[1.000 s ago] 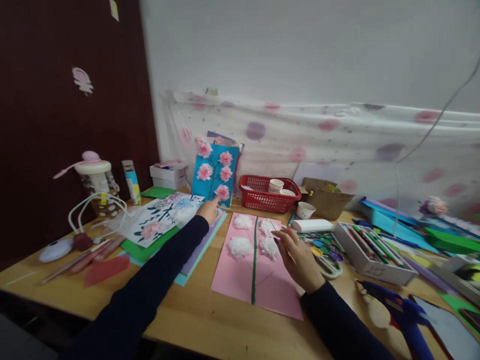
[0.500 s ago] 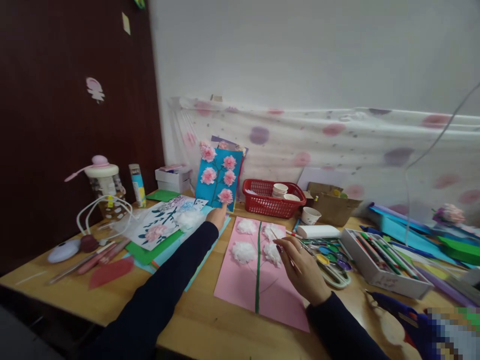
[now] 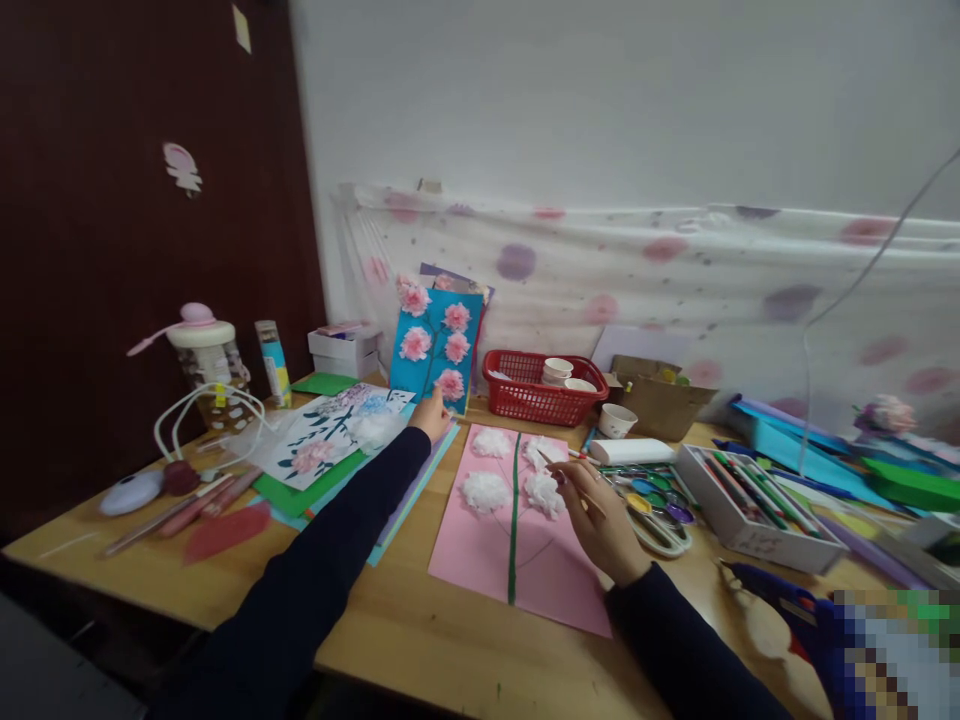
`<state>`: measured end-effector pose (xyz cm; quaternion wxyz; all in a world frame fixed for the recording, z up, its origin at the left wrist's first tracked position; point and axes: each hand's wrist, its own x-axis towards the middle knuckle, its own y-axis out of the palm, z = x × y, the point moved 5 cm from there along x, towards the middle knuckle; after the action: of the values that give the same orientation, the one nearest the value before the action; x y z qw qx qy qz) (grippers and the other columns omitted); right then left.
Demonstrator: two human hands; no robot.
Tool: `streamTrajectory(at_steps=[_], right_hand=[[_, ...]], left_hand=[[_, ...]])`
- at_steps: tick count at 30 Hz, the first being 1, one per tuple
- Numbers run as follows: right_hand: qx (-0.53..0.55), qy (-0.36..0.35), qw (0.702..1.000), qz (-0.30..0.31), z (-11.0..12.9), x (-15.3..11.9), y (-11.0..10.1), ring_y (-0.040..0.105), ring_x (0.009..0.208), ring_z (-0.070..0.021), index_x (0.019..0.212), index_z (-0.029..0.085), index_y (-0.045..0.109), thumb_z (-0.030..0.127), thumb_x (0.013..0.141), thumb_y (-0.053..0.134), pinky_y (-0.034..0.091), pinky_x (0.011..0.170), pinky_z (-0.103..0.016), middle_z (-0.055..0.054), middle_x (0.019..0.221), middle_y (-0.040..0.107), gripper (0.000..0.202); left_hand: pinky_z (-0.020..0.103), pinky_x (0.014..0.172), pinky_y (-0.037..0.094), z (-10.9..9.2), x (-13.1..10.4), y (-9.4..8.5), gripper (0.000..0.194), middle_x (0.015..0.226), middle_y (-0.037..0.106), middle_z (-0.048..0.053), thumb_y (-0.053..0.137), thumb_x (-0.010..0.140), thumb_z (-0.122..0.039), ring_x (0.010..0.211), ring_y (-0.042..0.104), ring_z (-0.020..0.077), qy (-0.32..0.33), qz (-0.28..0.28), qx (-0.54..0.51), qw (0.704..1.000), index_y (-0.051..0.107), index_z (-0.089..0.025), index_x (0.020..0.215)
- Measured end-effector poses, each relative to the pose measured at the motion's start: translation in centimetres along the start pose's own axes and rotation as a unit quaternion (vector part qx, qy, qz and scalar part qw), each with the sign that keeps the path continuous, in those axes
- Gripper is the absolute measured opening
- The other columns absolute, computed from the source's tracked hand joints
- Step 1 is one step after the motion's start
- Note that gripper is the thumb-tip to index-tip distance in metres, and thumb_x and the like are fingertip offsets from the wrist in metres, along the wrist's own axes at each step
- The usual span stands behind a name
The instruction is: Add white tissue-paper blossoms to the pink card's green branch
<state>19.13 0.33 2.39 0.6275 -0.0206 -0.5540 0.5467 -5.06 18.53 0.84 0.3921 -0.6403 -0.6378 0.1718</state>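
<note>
My left hand [image 3: 430,414] reaches forward to the blue card [image 3: 431,325] with pink paper flowers on it. One fingertip points up at the lowest pink flower [image 3: 450,384]; I cannot tell whether it touches. Part of this hand's fingers is hidden. My right hand [image 3: 600,515] pinches a thin stick [image 3: 545,459] over the right side of a pink sheet [image 3: 480,560]. The stick's tip is at the upper right white cotton tuft [image 3: 535,452]. Several cotton tufts lie on the sheet, on both sides of a green stem strip [image 3: 514,540].
A red basket [image 3: 517,400] with paper cups stands behind the pink sheet. To the right are scissors [image 3: 667,535], a white box [image 3: 757,530] of pens and a blue glue gun [image 3: 780,595]. A bottle [image 3: 206,365] and flower picture [image 3: 322,440] are on the left.
My left fingertip has shifted slightly left and up along the lowest pink flower. My right hand keeps its hold on the stick by the same tuft. The view has tilted slightly.
</note>
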Motion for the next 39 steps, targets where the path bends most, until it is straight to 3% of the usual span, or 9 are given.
streamTrajectory(at_steps=[6, 12, 16, 24, 27, 31, 34, 37, 39], right_hand=[[0.205, 0.170, 0.962, -0.060, -2.2, -0.2, 0.2, 0.058, 0.066, -0.0160, 0.095, 0.020, 0.060, 0.046, 0.091, 0.045, 0.048, 0.055, -0.028, -0.005, 0.082, 0.061, 0.031], [0.450, 0.327, 0.827, -0.085, -3.2, -0.4, 1.1, 0.052, 0.047, -0.0122, 0.071, 0.015, 0.063, 0.053, 0.075, 0.059, 0.043, 0.043, -0.025, -0.003, 0.058, 0.060, 0.039], [0.505, 0.365, 0.780, -0.061, -3.0, -0.7, 2.0, 0.052, 0.044, -0.0112, 0.067, 0.015, 0.064, 0.051, 0.070, 0.064, 0.042, 0.042, -0.024, -0.003, 0.055, 0.060, 0.036], [0.479, 0.363, 0.797, -0.060, -3.3, -0.8, 2.2, 0.051, 0.042, -0.0109, 0.066, 0.014, 0.066, 0.051, 0.069, 0.066, 0.041, 0.041, -0.023, -0.003, 0.054, 0.061, 0.037], [0.481, 0.359, 0.798, -0.047, -3.4, -0.8, 2.4, 0.050, 0.042, -0.0105, 0.066, 0.014, 0.066, 0.051, 0.069, 0.066, 0.041, 0.041, -0.023, -0.003, 0.054, 0.060, 0.037], [0.475, 0.361, 0.802, -0.030, -3.4, -0.9, 2.6, 0.050, 0.042, -0.0109, 0.067, 0.013, 0.065, 0.051, 0.072, 0.064, 0.040, 0.041, -0.024, -0.003, 0.053, 0.060, 0.038], [0.475, 0.359, 0.803, -0.028, -3.2, -0.9, 2.6, 0.050, 0.043, -0.0111, 0.067, 0.013, 0.065, 0.051, 0.073, 0.064, 0.041, 0.042, -0.024, -0.004, 0.053, 0.060, 0.038], [0.474, 0.358, 0.804, -0.036, -3.2, -0.9, 2.5, 0.050, 0.044, -0.0115, 0.067, 0.014, 0.066, 0.050, 0.072, 0.064, 0.041, 0.042, -0.024, -0.004, 0.054, 0.060, 0.037], [0.471, 0.350, 0.808, -0.045, -3.2, -0.8, 2.3, 0.051, 0.045, -0.0114, 0.069, 0.014, 0.066, 0.050, 0.072, 0.064, 0.042, 0.042, -0.024, -0.004, 0.056, 0.061, 0.036]], left_hand=[[0.027, 0.073, 0.055, -3.4, -0.1, -0.7, 0.038, 0.083, 0.068, 0.005, 0.051, 0.076, 0.000, 0.072, 0.066, 0.0127, -0.012, 0.085, -0.250, 0.964, 0.056, -0.009, 0.113], [0.026, 0.072, 0.054, -6.6, -5.4, 0.7, 0.023, 0.081, 0.071, 0.007, 0.054, 0.067, -0.002, 0.064, 0.064, 0.0092, -0.001, 0.222, -0.392, 0.893, 0.070, -0.010, 0.084], [0.027, 0.075, 0.053, -7.3, -9.0, 2.1, 0.022, 0.085, 0.074, 0.009, 0.057, 0.066, -0.006, 0.072, 0.066, 0.0130, 0.001, 0.280, -0.434, 0.856, 0.073, -0.010, 0.080], [0.029, 0.077, 0.050, -6.1, -8.3, 0.7, 0.028, 0.092, 0.073, 0.011, 0.059, 0.069, -0.009, 0.083, 0.067, 0.0173, 0.111, 0.200, -0.244, 0.942, 0.068, -0.008, 0.096], [0.033, 0.078, 0.048, -5.2, -8.1, 0.2, 0.027, 0.088, 0.072, 0.011, 0.073, 0.062, -0.018, 0.082, 0.064, 0.0209, 0.124, 0.201, -0.202, 0.950, 0.071, -0.010, 0.088], [0.041, 0.099, 0.034, -5.7, -9.0, 0.7, 0.038, 0.102, 0.070, 0.006, 0.085, 0.048, -0.023, 0.103, 0.057, 0.0271, 0.214, 0.201, -0.064, 0.954, 0.074, -0.020, 0.084], [0.047, 0.106, 0.023, -5.8, -9.1, 1.2, 0.023, 0.105, 0.070, 0.005, 0.081, 0.054, -0.017, 0.109, 0.053, 0.0295, 0.212, 0.185, -0.017, 0.959, 0.074, -0.021, 0.076], [0.042, 0.104, 0.029, -5.7, -8.8, 1.0, 0.004, 0.098, 0.072, 0.006, 0.072, 0.066, -0.015, 0.107, 0.056, 0.0268, 0.187, 0.187, -0.057, 0.963, 0.073, -0.018, 0.068], [0.037, 0.096, 0.039, -5.7, -8.7, 0.9, 0.006, 0.092, 0.072, 0.007, 0.068, 0.071, -0.019, 0.098, 0.061, 0.0234, 0.175, 0.203, -0.091, 0.959, 0.072, -0.015, 0.073]])
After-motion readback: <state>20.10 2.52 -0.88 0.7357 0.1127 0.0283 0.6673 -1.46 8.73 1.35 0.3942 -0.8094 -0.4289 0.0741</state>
